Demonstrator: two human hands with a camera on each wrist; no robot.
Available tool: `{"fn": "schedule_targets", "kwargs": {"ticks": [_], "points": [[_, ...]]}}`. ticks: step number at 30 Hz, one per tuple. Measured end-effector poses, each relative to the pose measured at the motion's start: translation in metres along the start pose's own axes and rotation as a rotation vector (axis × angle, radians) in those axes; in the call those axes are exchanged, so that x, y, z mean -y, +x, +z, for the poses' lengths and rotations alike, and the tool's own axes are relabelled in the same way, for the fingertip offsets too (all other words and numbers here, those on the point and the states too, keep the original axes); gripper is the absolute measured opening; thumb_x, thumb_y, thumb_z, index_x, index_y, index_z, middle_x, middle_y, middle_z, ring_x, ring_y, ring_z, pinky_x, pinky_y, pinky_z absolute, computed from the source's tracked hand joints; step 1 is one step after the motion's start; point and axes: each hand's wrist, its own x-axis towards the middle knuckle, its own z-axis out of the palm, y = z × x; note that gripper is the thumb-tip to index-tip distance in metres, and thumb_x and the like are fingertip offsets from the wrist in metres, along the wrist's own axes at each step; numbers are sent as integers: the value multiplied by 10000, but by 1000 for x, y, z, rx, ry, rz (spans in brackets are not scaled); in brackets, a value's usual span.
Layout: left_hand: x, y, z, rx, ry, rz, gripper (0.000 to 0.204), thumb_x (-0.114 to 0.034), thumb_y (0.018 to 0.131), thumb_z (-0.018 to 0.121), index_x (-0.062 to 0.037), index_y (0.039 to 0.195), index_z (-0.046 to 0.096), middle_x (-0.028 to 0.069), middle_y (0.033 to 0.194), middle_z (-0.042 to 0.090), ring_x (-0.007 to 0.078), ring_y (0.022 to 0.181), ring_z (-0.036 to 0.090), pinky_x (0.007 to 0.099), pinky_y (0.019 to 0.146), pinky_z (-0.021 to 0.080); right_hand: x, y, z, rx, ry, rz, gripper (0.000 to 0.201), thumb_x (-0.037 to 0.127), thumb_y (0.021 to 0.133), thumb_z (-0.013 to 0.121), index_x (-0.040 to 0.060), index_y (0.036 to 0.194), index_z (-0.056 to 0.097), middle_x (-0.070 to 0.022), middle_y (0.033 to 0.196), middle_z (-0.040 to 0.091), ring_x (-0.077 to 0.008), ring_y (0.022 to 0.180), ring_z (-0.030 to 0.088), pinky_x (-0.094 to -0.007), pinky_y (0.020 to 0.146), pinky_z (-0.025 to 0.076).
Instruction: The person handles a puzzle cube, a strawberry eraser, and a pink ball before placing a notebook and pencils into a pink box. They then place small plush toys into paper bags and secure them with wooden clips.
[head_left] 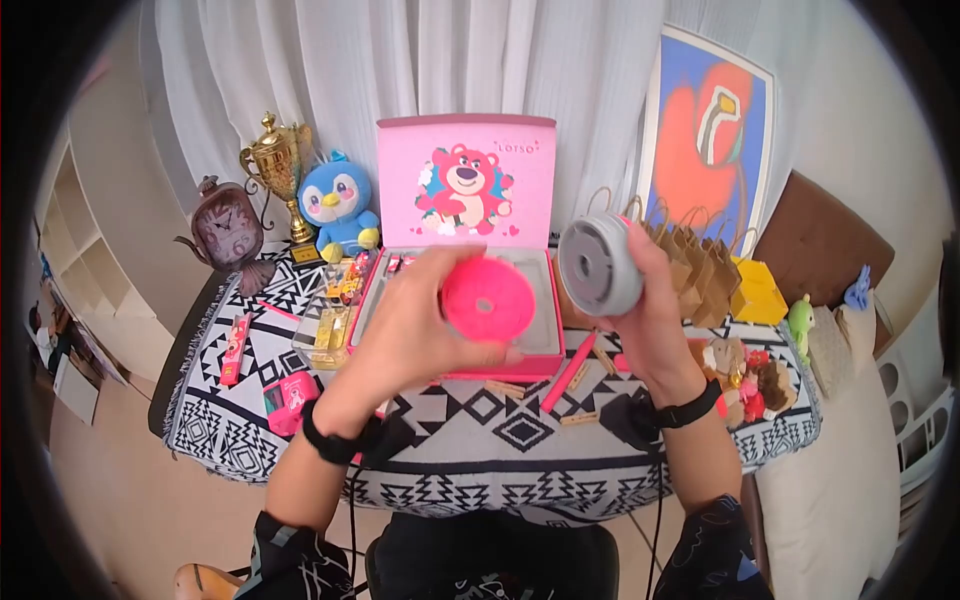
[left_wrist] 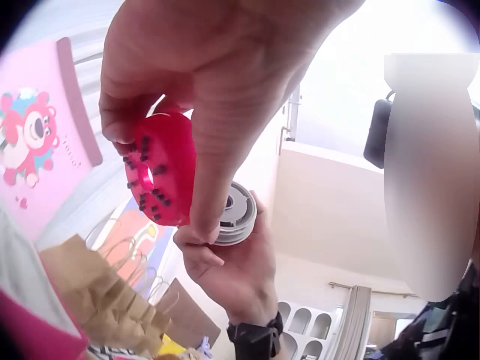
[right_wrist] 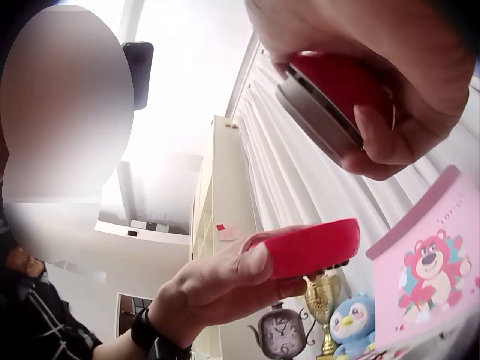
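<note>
My left hand (head_left: 400, 325) grips a hollow, bright pink round cap (head_left: 463, 300) by its rim, fingers on top and thumb below. A small hole pierces the cap's middle, and short black stubs ring that hole on the outer face in the left wrist view. To its right, my right hand (head_left: 652, 320) holds a grey round ridged base (head_left: 590, 265), with its slotted face toward the head camera. Behind the grey part is a red back (right_wrist: 341, 82), seen in the right wrist view. Cap and base are held apart, above the table.
An open pink box (head_left: 458, 368) with a bear on its lid stands behind my hands. Around it lie a pink stick (head_left: 568, 375), clothespins (head_left: 578, 418) and small packets. A clock (head_left: 228, 225), trophy (head_left: 285, 165) and blue plush (head_left: 338, 205) stand left; paper bags (head_left: 700, 270) stand right.
</note>
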Motion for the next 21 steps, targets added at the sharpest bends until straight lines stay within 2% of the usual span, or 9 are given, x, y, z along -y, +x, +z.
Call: {"fn": "schedule_targets", "kwargs": {"ticks": [1,4,5,6,9,11,15,17,21], "points": [[2,14,-3,-89,-36,73,1083,-341,572,1028,64,1424,495,237,1269,670,355,1198,671,416,986,560,3,9,7,-10,-16,-67,450,487,1050,579,114,1301,554,22,971,590,-52,788,543,-227,612,432],[-6,45,-12,-189,-54,116,1015,-321,575,1032,55,1379,541,235,1291,667,341,1201,674,411,982,562,7,36,22,-50,-79,-215,444,385,1036,647,85,1346,539,3,1056,594,-55,842,547,-251,637,466],[-6,53,-13,-219,-133,152,993,-303,573,1038,38,1369,552,212,1277,676,303,1180,682,388,1010,555,7,44,17,-13,-65,-230,494,320,1015,695,59,1392,511,-36,1179,587,-87,971,573,-275,762,518],[-5,59,-17,-232,-129,160,993,-303,573,1038,38,1369,552,212,1277,676,303,1180,682,388,1010,555,9,50,18,-2,-69,-241,494,320,1015,695,59,1392,511,-36,1179,587,-87,971,573,-275,762,518],[2,71,-21,-183,-163,186,983,-253,597,1032,3,1406,535,161,1310,649,253,1195,666,371,1043,548,11,63,19,-18,-119,-319,557,304,1004,712,53,1444,480,-75,1293,571,-142,1142,586,-312,915,527],[8,75,-17,-194,-453,239,934,-180,623,1013,-32,1419,546,111,1341,608,214,1234,631,373,1068,540,15,64,23,27,-70,-303,640,237,972,754,48,1499,443,-108,1368,563,-199,1263,578,-363,1039,503],[16,70,-20,-205,-549,166,900,-131,654,985,-70,1442,555,86,1359,576,208,1283,597,403,1091,527,9,66,23,33,-109,-350,728,122,911,815,42,1523,428,-125,1413,547,-225,1309,570,-391,1062,505],[23,69,-23,-156,-417,216,935,-121,666,971,-105,1492,533,97,1406,580,226,1309,588,410,1092,525,0,68,16,80,-98,-358,851,18,824,875,33,1536,409,-152,1467,516,-243,1333,559,-420,1081,503],[32,71,-26,-91,-340,277,988,-126,659,973,-135,1530,506,106,1477,563,258,1335,581,421,1075,538,-9,74,10,161,-34,-278,938,4,741,936,28,1528,426,-155,1504,496,-251,1354,549,-420,1069,521]]}}
